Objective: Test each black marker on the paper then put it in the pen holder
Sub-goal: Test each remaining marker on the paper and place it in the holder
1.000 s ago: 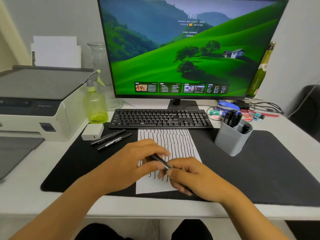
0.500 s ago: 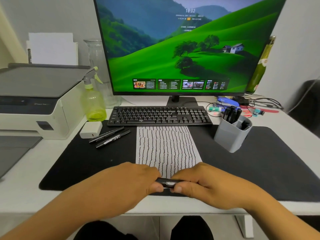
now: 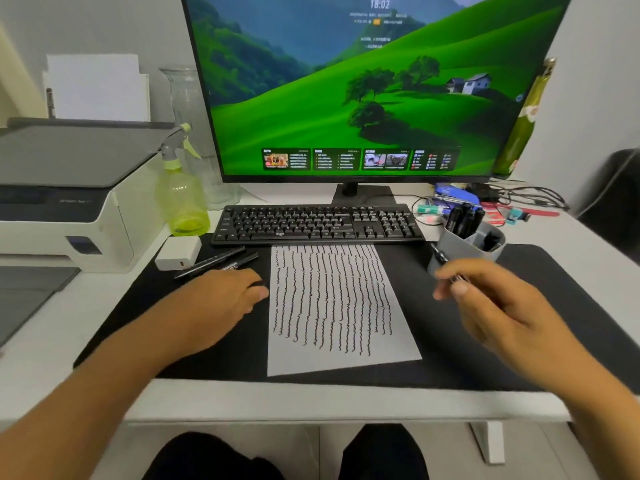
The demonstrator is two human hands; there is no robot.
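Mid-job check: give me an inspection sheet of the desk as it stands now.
Surface: white desk under a black mat.
Job's things: paper covered in squiggles; two markers lying left of it; pen holder with several markers inside.
Clutter: spray bottle, white charger, stationery behind the holder.
Grippers: right hand has a grip on one marker near the holder; left hand rests beside the two markers, holding nothing visible.
Cables: tangle at back right.
Surroundings: monitor, keyboard, printer.

Right hand (image 3: 485,299) gripping a black marker (image 3: 440,257) beside the pen holder (image 3: 464,249); left hand (image 3: 225,296) flat on mat (image 3: 519,323).
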